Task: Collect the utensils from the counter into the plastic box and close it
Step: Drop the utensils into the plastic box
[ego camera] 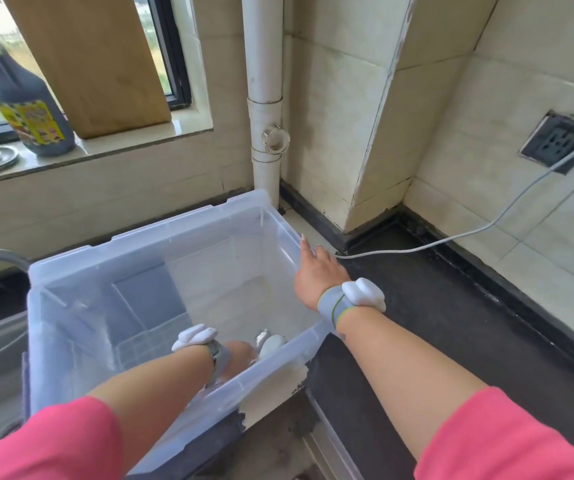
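A: Grip first. Left hand (240, 355)?

B: It's down inside the plastic box (161, 237), near the front wall, seen thru the clear plastic. Fingers curl around smth pale and rounded w/ a shiny metal bit, the utensil (270, 342), prob a handle end. Looks closed on it, but the box wall blurs the fingers, so can't tell for sure.

A: Right hand (316, 271)?

B: Empty, loose. Fingers spread, resting on the box's right rim near the far corner. Not gripping anything, just touching the edge.

A: Wrists?

B: Both have grey fabric bands w/ a smooth white lumpy plastic piece on top. Pink sleeves (507, 441) at the upper arms.

A: Box itself?

B: Translucent, bluish-white, rectangular, stepped rim, open on top. Inside at left there's a ribbed clear insert or panel; hard to say what it is. Floor of the box shows pale counter thru it.

A: Where's it sitting?

B: On the counter (434, 323), beside a sink edge at left. Counter is dark, matte, a bit gritty to the right of the box. A thin white cable (486, 230) runs across it up to a black wall socket (561, 142).

A: Background?

B: Cream glossy tiles, white PVC pipe (265, 98) w/ a side outlet in the corner. On the window sill: a wooden board (88, 64) leaning upright, a dark bottle (19, 95) w/ a yellow label.
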The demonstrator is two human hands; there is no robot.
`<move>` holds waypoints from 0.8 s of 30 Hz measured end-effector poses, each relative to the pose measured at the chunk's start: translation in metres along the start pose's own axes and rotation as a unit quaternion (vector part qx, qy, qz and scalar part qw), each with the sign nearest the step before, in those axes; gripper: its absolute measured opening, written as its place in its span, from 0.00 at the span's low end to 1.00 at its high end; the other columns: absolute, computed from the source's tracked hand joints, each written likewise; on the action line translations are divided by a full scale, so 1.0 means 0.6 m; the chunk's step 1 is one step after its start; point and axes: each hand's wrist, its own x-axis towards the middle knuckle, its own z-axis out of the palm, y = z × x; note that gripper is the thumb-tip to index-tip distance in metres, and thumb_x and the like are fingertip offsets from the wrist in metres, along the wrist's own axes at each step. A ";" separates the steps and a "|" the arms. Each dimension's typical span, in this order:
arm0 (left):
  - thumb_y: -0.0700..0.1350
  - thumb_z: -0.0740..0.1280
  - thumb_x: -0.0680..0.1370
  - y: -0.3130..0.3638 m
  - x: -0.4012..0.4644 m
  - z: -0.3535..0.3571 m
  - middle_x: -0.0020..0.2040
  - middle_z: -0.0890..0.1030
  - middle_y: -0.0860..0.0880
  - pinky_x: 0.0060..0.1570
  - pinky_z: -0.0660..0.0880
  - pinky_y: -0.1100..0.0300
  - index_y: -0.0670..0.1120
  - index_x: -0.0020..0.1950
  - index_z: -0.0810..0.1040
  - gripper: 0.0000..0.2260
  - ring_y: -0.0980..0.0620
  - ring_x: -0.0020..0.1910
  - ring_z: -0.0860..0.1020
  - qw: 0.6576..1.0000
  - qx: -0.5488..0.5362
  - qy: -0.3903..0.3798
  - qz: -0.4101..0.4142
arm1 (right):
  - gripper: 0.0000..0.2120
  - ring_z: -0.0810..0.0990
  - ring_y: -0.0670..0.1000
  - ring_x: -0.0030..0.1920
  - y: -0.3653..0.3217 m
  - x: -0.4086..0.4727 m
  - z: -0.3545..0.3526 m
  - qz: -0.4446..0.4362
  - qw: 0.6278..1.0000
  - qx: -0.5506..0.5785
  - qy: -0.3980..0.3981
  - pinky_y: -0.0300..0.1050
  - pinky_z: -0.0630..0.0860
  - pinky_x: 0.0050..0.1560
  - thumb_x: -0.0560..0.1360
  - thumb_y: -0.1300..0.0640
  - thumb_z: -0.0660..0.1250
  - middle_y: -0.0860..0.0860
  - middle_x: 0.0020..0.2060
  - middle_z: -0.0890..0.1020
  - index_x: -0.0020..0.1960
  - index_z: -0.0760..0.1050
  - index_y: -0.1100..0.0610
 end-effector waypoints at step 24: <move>0.48 0.60 0.79 0.384 -0.320 0.174 0.63 0.77 0.45 0.61 0.71 0.57 0.47 0.65 0.73 0.15 0.45 0.63 0.74 0.878 0.117 0.175 0.429 | 0.21 0.70 0.60 0.67 0.418 -0.589 -0.071 0.448 0.883 0.045 0.136 0.53 0.69 0.63 0.78 0.57 0.55 0.57 0.68 0.68 0.71 0.63 0.56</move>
